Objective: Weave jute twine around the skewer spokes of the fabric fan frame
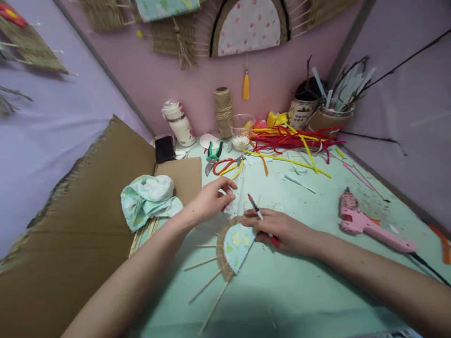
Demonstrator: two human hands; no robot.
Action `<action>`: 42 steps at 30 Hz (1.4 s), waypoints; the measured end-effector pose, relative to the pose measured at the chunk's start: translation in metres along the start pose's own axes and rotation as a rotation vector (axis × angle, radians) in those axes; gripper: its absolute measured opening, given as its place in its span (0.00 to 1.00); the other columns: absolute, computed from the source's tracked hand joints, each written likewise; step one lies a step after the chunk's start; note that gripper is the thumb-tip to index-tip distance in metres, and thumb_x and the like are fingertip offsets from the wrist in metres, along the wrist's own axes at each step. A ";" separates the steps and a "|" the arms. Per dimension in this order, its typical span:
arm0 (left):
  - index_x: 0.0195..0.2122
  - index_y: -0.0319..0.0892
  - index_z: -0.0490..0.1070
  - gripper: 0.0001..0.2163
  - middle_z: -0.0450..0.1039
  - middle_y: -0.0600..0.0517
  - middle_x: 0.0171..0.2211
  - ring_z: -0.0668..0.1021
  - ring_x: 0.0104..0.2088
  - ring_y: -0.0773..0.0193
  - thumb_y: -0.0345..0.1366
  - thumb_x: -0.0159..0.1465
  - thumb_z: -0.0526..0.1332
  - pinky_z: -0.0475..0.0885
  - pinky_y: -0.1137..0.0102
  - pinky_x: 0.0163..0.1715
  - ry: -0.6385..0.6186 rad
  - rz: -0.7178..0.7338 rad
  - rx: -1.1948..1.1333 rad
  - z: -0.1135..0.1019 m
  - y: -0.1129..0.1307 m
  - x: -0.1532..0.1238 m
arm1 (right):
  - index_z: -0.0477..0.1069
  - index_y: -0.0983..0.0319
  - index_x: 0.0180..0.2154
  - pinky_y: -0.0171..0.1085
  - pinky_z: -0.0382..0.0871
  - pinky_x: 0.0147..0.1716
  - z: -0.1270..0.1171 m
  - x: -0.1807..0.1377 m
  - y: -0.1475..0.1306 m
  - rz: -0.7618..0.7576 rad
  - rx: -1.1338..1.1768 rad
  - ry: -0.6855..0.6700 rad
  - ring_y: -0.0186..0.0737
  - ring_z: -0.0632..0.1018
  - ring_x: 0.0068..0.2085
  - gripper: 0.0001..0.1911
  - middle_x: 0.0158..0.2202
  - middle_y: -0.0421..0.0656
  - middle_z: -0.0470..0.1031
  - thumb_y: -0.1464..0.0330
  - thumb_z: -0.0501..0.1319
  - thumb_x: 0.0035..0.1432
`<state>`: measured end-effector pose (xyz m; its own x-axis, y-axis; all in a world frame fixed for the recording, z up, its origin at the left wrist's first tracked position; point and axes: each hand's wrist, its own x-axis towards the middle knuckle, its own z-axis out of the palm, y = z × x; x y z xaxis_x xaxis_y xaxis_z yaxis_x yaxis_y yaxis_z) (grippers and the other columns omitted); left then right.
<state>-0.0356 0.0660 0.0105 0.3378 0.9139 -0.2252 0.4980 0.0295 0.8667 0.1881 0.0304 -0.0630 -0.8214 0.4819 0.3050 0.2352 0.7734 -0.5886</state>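
Note:
A half-round craft piece (240,249) lies on the table, with pale blue floral cloth in the middle, a twine-wrapped curved edge and thin sticks fanning outward. My right hand (278,227) rests on its right end, fingers closed, with a red-and-white pen (259,213) held slantwise through them, tip pointing up and left. Just above the craft piece, my left hand (216,197) hovers with fingers curled in a pinch. Beneath those fingers shows a small whitish scrap (230,207); whether it is gripped is hard to see.
Crumpled floral cloth (150,199) lies left beside cardboard (181,180). Pruning shears (212,157), red-handled pliers (225,166), a plastic cup (242,134) and pipe cleaners (292,141) sit behind. A pink glue gun (373,230) lies right. Twine (223,110) and a white bottle (179,123) stand behind.

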 end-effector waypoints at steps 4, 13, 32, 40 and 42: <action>0.39 0.42 0.66 0.09 0.66 0.56 0.32 0.70 0.21 0.73 0.33 0.57 0.57 0.66 0.75 0.21 -0.073 0.033 -0.035 0.014 -0.014 0.019 | 0.68 0.61 0.46 0.39 0.68 0.50 -0.010 0.006 0.012 -0.052 0.075 0.016 0.39 0.70 0.55 0.13 0.52 0.49 0.72 0.78 0.54 0.60; 0.42 0.44 0.66 0.09 0.69 0.55 0.35 0.72 0.22 0.73 0.33 0.59 0.57 0.66 0.75 0.25 0.097 0.067 0.030 0.028 -0.032 0.023 | 0.66 0.60 0.35 0.39 0.68 0.39 -0.012 -0.004 0.008 0.178 -0.037 0.267 0.38 0.74 0.40 0.05 0.41 0.45 0.77 0.76 0.57 0.57; 0.39 0.44 0.67 0.08 0.68 0.53 0.34 0.77 0.24 0.67 0.37 0.58 0.59 0.75 0.70 0.24 0.115 -0.096 -0.237 0.054 -0.034 0.019 | 0.61 0.60 0.55 0.40 0.68 0.40 -0.004 -0.011 0.010 0.467 -0.021 0.186 0.43 0.73 0.41 0.26 0.37 0.44 0.72 0.65 0.64 0.56; 0.38 0.42 0.68 0.07 0.70 0.54 0.31 0.74 0.26 0.71 0.34 0.58 0.59 0.70 0.75 0.27 0.286 0.030 -0.084 0.051 -0.035 0.022 | 0.61 0.60 0.56 0.41 0.68 0.40 -0.002 -0.011 0.010 0.437 -0.003 0.192 0.43 0.73 0.43 0.25 0.38 0.45 0.73 0.66 0.62 0.58; 0.39 0.43 0.67 0.07 0.70 0.55 0.31 0.73 0.24 0.72 0.35 0.58 0.58 0.68 0.75 0.25 0.262 0.009 -0.094 0.051 -0.035 0.022 | 0.61 0.60 0.56 0.41 0.68 0.40 -0.003 -0.010 0.010 0.430 -0.009 0.186 0.43 0.73 0.43 0.25 0.39 0.46 0.73 0.66 0.62 0.58</action>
<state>-0.0046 0.0640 -0.0476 0.1177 0.9874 -0.1053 0.4153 0.0474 0.9084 0.2005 0.0340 -0.0697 -0.5416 0.8244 0.1644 0.5389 0.4906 -0.6848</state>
